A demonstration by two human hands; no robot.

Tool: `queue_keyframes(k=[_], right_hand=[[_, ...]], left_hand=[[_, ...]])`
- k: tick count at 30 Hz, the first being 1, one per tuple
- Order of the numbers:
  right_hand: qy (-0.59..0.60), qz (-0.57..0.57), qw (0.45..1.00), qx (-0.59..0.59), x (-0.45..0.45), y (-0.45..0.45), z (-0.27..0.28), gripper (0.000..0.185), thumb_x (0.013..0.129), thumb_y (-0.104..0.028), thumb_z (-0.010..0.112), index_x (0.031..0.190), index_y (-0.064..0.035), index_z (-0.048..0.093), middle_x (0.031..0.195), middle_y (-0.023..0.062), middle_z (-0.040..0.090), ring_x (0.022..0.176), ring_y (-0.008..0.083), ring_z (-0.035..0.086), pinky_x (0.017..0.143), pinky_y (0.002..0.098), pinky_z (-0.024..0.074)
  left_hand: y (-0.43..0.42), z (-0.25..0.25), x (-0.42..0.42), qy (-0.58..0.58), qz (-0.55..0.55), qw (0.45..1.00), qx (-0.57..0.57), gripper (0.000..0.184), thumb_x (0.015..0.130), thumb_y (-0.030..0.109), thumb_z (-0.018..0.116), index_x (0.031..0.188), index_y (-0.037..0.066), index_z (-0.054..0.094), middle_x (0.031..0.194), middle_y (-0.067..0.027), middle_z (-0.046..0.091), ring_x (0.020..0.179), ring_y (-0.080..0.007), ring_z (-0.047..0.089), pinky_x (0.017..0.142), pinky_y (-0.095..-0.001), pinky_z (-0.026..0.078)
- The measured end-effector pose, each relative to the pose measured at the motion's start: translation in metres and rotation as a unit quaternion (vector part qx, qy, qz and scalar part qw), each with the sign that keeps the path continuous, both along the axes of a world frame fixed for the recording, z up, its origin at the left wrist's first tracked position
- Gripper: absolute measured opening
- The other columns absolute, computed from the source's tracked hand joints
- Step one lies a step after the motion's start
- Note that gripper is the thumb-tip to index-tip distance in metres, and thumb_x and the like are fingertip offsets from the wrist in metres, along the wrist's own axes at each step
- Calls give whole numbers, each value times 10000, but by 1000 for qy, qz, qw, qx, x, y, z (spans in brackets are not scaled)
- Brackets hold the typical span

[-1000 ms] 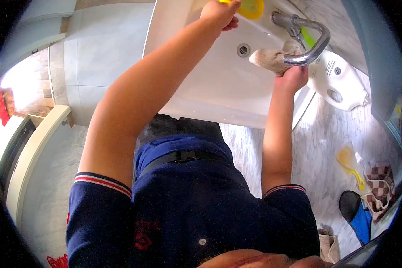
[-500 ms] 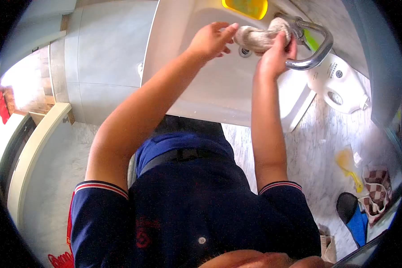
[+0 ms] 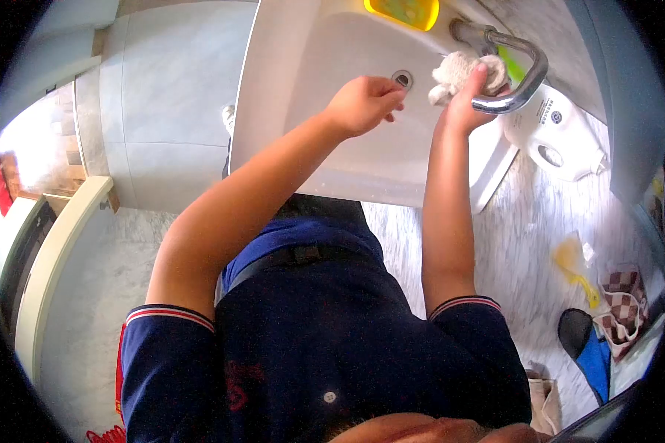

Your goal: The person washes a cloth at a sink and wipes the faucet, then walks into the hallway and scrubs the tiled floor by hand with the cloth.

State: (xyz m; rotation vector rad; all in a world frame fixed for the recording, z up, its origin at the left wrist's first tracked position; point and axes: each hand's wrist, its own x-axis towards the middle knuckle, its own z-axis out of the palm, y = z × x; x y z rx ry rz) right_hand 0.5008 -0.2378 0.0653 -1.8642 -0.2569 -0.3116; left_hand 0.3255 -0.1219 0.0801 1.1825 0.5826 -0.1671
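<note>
A bunched, cream-coloured cloth [image 3: 459, 74] is gripped in my right hand [image 3: 467, 111], beside the curved chrome faucet [image 3: 533, 68]. Lumpy folds of it stick out to the left of my fingers. My left hand [image 3: 363, 107] hovers over the white sink [image 3: 295, 118], apart from the cloth. Its fingers are curled in towards the thumb, close to the drain [image 3: 402, 79], and I see nothing in them. Both hands are above the basin.
A yellow tub [image 3: 405, 10] sits at the sink's far side. Right of the faucet lies a white jug [image 3: 554, 136]. Further right are a yellow brush-like tool [image 3: 580, 273], a checked cloth [image 3: 622, 310] and a blue-and-black item [image 3: 587, 354]. A cream-edged panel [image 3: 59, 258] stands at left.
The cloth was stretched out between my hands; now it is bunched in my right hand, slightly lower. My left hand has moved down and away from it, its fingers curling in.
</note>
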Motion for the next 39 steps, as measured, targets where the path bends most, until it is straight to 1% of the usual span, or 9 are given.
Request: queue_keyframes(k=[4, 8, 13, 18, 20, 25, 28, 35, 39], right_hand=[[64, -11, 997, 45, 17, 34, 12, 517, 884, -174, 712, 1289, 74, 507, 1184, 222, 604, 1072, 282, 603, 941, 388, 502], [-167, -80, 944, -275, 27, 36, -15, 503, 855, -137, 694, 1268, 106, 541, 1176, 275, 596, 1065, 377, 565, 932, 467, 473], [-135, -96, 960, -225, 22, 37, -36, 569, 863, -223, 694, 1305, 86, 513, 1296, 295, 486, 1225, 408, 474, 986, 459, 446], [-146, -93, 944, -280, 25, 28, -46, 642, 879, -248, 679, 1403, 24, 426, 1326, 274, 425, 1195, 407, 499, 928, 454, 496], [-128, -80, 973, -173, 25, 32, -53, 655, 836, -129, 696, 1392, 80, 419, 1318, 324, 417, 1204, 437, 449, 1006, 511, 399], [-39, -112, 957, -265, 3, 43, -48, 703, 941, -297, 589, 1480, 35, 282, 1369, 302, 365, 1244, 438, 449, 1037, 510, 412], [59, -103, 971, -207, -13, 55, -35, 728, 936, -331, 591, 1499, 1, 271, 1276, 290, 462, 1156, 392, 518, 911, 447, 496], [-108, -47, 945, -304, -12, 24, -54, 549, 920, -295, 596, 1377, -11, 487, 1076, 244, 618, 1012, 396, 590, 835, 471, 488], [76, 9, 926, -369, -12, 11, -43, 460, 945, -337, 545, 1310, -57, 544, 1166, 204, 650, 1041, 361, 641, 891, 454, 504]], left_hand=[[2, -4, -33, 70, -44, 996, 42, 352, 976, 267, 570, 1147, -32, 646, 954, -96, 709, 783, -161, 667, 733, -304, 539], [4, -1, -63, 104, -58, 987, 110, 328, 964, 251, 577, 1134, -18, 654, 949, -118, 717, 793, -168, 682, 746, -311, 538], [-6, 6, -84, 114, -74, 972, 191, 284, 944, 234, 591, 1111, 15, 665, 932, -129, 714, 796, -199, 690, 746, -327, 538], [-11, 24, -92, 93, -66, 954, 278, 226, 921, 215, 613, 1068, 58, 684, 946, -144, 706, 825, -264, 693, 748, -353, 541], [-7, 33, -100, 94, -53, 951, 289, 216, 916, 210, 619, 1058, 61, 687, 968, -149, 704, 842, -281, 691, 755, -359, 542], [0, 40, -124, 89, -6, 928, 361, 169, 894, 188, 619, 992, 72, 692, 897, -138, 696, 806, -311, 673, 718, -403, 531], [2, 34, -139, 68, 26, 914, 398, 137, 884, 172, 612, 937, 75, 694, 854, -134, 685, 763, -333, 659, 675, -414, 524], [-5, 28, -177, 85, 51, 904, 416, 127, 887, 146, 599, 920, 63, 690, 875, -142, 687, 772, -340, 659, 675, -409, 521], [0, 30, -187, 85, 37, 898, 431, 135, 889, 140, 591, 917, 54, 691, 876, -151, 689, 788, -356, 657, 694, -419, 521]])
